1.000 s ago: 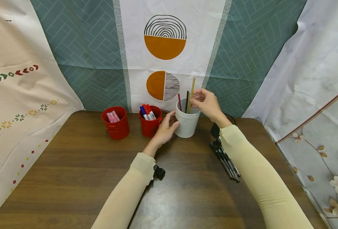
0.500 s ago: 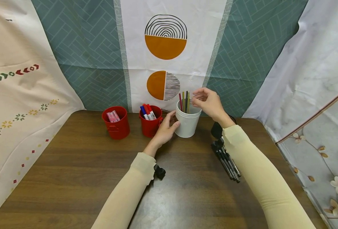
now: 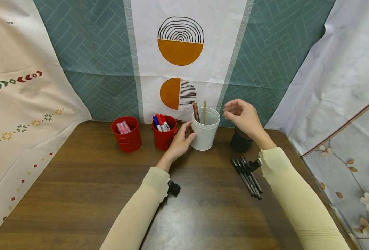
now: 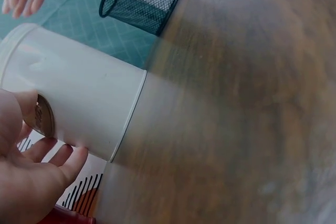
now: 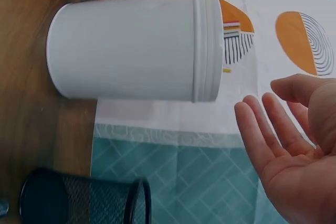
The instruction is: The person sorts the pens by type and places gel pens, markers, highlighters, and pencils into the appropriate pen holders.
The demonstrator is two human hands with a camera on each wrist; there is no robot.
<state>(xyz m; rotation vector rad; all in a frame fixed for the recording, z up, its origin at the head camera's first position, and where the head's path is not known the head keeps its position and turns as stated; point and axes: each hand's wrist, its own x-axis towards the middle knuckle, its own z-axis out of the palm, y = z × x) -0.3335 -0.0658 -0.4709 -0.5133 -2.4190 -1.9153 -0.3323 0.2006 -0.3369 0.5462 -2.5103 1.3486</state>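
Observation:
The white bucket [image 3: 203, 137] stands upright near the table's back edge. Slim coloured sticks, like pencils, lean in it: a group at its left side and one yellow stick [image 3: 204, 111] apart. My left hand [image 3: 179, 141] rests its fingertips and thumb against the bucket's left side; in the left wrist view the thumb lies by an oval brown plate [image 4: 44, 115]. My right hand [image 3: 244, 116] hovers right of the rim with loosely bent fingers and nothing between them. In the right wrist view its fingers [image 5: 257, 129] are apart from the bucket.
Left of the bucket stand a red pail [image 3: 164, 140] with markers and another red pail [image 3: 129, 142] with pink items. A black mesh pen holder [image 3: 240, 143] stands below my right hand. Several black pens [image 3: 246, 178] lie on the table [image 3: 203, 208] at right.
My right hand has let go of a yellow stick, now in the bucket, and moved right, away from the rim. The sticks have shifted leftward. My left hand stays at the bucket.

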